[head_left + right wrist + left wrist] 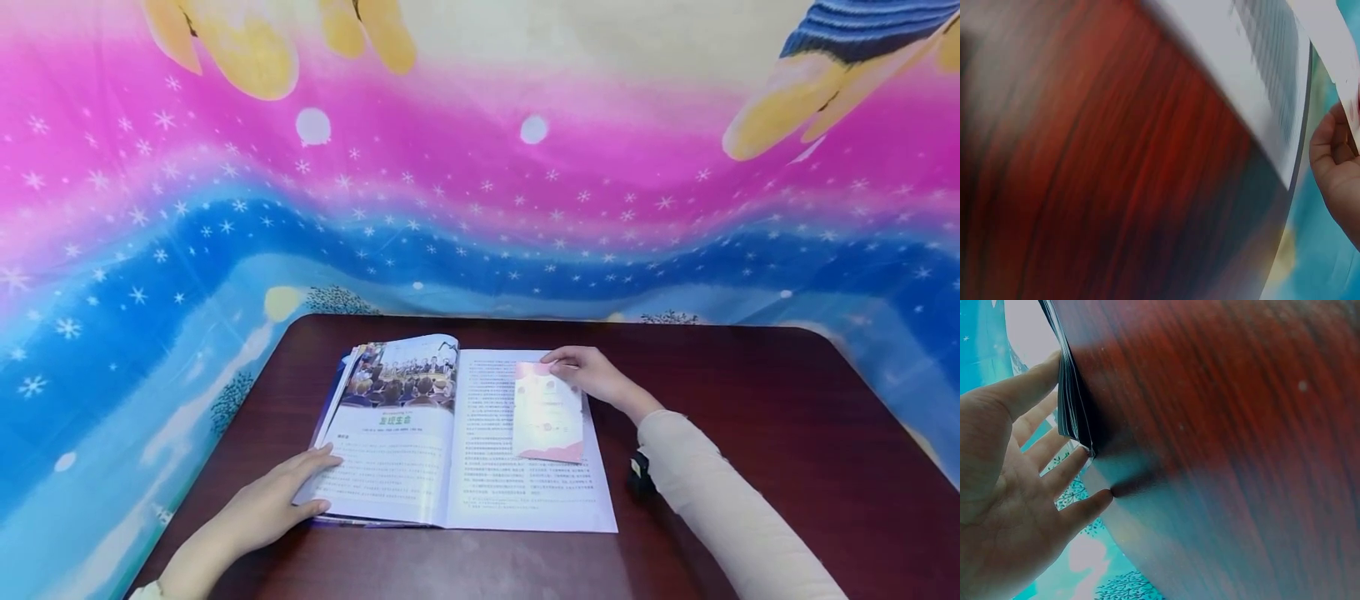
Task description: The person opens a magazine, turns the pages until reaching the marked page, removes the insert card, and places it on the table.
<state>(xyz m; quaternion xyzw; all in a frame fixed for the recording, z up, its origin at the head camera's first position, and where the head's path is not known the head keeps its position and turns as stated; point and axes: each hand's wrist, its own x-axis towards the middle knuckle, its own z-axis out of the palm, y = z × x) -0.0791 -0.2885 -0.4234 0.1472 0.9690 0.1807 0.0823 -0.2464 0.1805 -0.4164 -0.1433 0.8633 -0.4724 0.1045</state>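
2 bare hands work at an open magazine [457, 442] lying flat on a dark wooden table [787, 433], and everything else sits around that magazine. The left hand [281, 500] rests at its near-left corner, fingers straight and slightly spread, the fingertips lying on the edge of the left page while the thumb points along the page's lower part. From the left wrist view the same fingers [1063, 472] are fanned apart against the stacked page edges [1072, 394], and the little finger touches the tabletop just below the corner of the stack.

A pink card [549, 412] lies on the magazine's right page, toward its outer half, its long side running roughly along the text columns. The right hand [592, 373] is at the card's far end, near the top outer corner of the right page, with fingers bent over the card's upper edge; whether the thumb pinches under the card cannot be told from the head view. In the right wrist view only a blurred bit of palm [1335, 162] shows beside a pale paper edge, and its grip cannot be told either.

A cream sleeve [720, 500] runs from the right hand back past the magazine's right edge. Just right of the magazine's lower right part, a small black wrist device [639, 473] shows at the sleeve. Behind the magazine, beyond the table's far edge, hangs a pink and blue starry cloth [480, 208].
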